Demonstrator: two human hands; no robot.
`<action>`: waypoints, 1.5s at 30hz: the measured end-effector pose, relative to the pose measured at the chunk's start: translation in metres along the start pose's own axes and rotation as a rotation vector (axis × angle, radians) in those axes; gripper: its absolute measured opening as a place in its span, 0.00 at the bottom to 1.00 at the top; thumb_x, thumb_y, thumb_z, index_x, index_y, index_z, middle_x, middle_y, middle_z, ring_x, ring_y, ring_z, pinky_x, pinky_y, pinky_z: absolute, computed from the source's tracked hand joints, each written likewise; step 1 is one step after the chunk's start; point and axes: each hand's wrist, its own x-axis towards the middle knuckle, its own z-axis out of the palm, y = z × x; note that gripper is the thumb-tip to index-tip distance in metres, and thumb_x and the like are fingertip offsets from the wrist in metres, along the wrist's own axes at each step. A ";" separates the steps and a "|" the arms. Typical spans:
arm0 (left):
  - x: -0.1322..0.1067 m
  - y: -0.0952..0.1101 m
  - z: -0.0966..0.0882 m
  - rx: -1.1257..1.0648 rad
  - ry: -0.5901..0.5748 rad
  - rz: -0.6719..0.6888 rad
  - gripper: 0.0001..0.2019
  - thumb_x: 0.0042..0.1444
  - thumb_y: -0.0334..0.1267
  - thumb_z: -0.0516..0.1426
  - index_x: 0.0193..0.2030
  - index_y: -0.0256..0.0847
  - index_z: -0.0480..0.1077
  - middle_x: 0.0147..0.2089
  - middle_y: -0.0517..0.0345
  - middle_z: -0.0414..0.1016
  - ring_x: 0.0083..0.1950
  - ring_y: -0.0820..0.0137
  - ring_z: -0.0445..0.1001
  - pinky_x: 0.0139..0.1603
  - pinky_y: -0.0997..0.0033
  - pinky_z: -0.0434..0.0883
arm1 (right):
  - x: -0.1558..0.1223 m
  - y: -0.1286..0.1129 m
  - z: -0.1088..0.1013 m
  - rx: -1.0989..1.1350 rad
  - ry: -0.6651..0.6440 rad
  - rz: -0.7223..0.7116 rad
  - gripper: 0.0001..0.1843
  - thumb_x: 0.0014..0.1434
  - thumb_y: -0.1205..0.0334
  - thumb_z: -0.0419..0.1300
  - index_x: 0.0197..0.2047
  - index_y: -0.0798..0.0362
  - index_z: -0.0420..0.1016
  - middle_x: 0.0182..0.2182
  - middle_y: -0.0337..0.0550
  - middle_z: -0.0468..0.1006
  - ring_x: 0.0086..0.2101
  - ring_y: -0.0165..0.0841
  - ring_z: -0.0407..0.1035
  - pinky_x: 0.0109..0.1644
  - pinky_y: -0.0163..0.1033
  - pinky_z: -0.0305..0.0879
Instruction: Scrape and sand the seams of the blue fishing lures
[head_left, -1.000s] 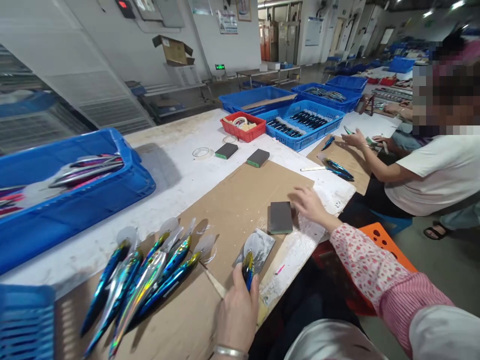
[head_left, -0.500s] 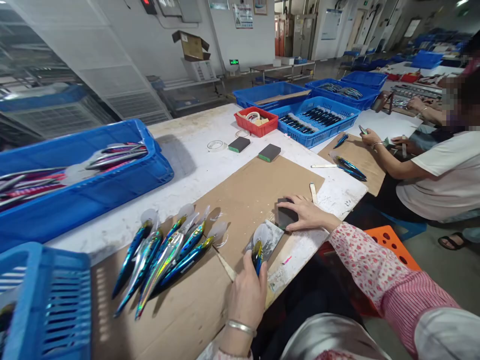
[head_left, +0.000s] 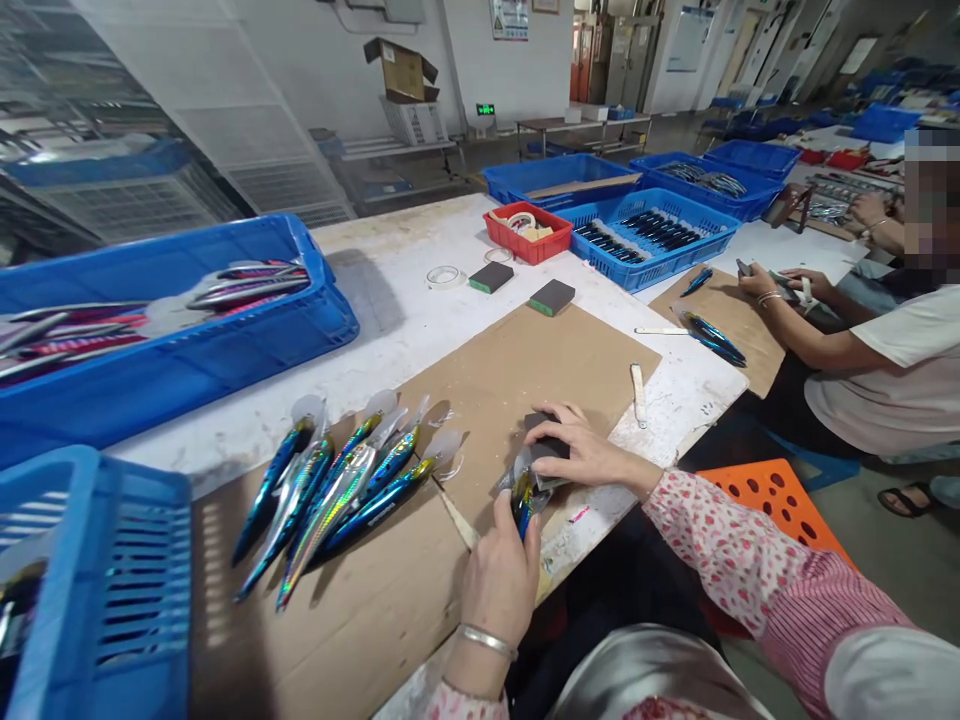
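My left hand (head_left: 495, 575) is closed around a blue and yellow fishing lure (head_left: 523, 505), whose clear lip points away from me near the table's front edge. Fingers curled over a dark sanding block (head_left: 544, 424), my right hand (head_left: 589, 452) is right beside that lip. Whether block and lip touch, I cannot tell. A grey sheet under the lure is mostly covered by my hands. To the left, several shiny lures (head_left: 341, 510) with clear lips lie bunched on brown cardboard (head_left: 555, 355).
Two more sanding blocks (head_left: 553, 297) and a tape roll (head_left: 444, 277) lie farther back. Blue crates (head_left: 341, 318) stand left; a red basket (head_left: 529, 240) and a blue basket of lures (head_left: 652, 262) stand behind. At right, a co-worker (head_left: 877, 350) handles something small.
My right hand has moved left with the sanding block, up to the lure's lip and over the grey sheet. My left hand still holds the lure. The view has shifted slightly.
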 end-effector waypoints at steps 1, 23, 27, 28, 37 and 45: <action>0.000 0.000 0.000 0.006 0.002 0.003 0.22 0.66 0.42 0.43 0.61 0.29 0.57 0.40 0.43 0.80 0.39 0.59 0.80 0.34 0.66 0.70 | 0.002 -0.002 0.002 -0.009 0.044 0.027 0.17 0.59 0.47 0.62 0.48 0.47 0.75 0.58 0.49 0.62 0.60 0.44 0.51 0.63 0.51 0.51; 0.000 -0.001 0.001 -0.013 0.012 0.005 0.23 0.66 0.43 0.44 0.61 0.29 0.57 0.37 0.43 0.80 0.39 0.58 0.80 0.34 0.67 0.70 | 0.015 -0.011 0.011 -0.221 0.181 0.148 0.11 0.58 0.55 0.62 0.44 0.46 0.76 0.51 0.46 0.66 0.53 0.44 0.55 0.57 0.50 0.56; 0.000 0.000 -0.001 -0.032 -0.017 -0.002 0.23 0.66 0.43 0.43 0.62 0.28 0.56 0.40 0.41 0.80 0.41 0.58 0.80 0.35 0.66 0.70 | 0.011 -0.011 0.013 -0.263 0.220 0.155 0.12 0.58 0.55 0.62 0.45 0.47 0.76 0.53 0.48 0.64 0.55 0.46 0.54 0.58 0.52 0.55; 0.001 0.000 -0.001 -0.037 -0.032 -0.002 0.23 0.66 0.43 0.42 0.62 0.28 0.56 0.41 0.41 0.80 0.41 0.58 0.80 0.35 0.66 0.70 | 0.010 -0.012 0.014 -0.243 0.205 0.133 0.11 0.58 0.55 0.62 0.44 0.47 0.76 0.52 0.47 0.65 0.55 0.45 0.54 0.58 0.51 0.55; 0.004 -0.012 0.007 -0.197 0.032 0.061 0.24 0.65 0.45 0.42 0.61 0.30 0.57 0.41 0.40 0.80 0.42 0.56 0.79 0.36 0.63 0.72 | 0.007 -0.017 0.013 -0.262 0.207 0.131 0.11 0.58 0.55 0.61 0.44 0.47 0.75 0.54 0.47 0.64 0.55 0.45 0.54 0.58 0.51 0.55; 0.000 -0.019 -0.014 -0.034 -0.021 0.093 0.23 0.65 0.45 0.44 0.62 0.35 0.57 0.40 0.45 0.80 0.42 0.59 0.79 0.37 0.67 0.71 | 0.023 0.010 -0.008 -0.155 0.360 0.219 0.10 0.54 0.58 0.62 0.40 0.49 0.77 0.50 0.49 0.67 0.54 0.46 0.57 0.58 0.54 0.55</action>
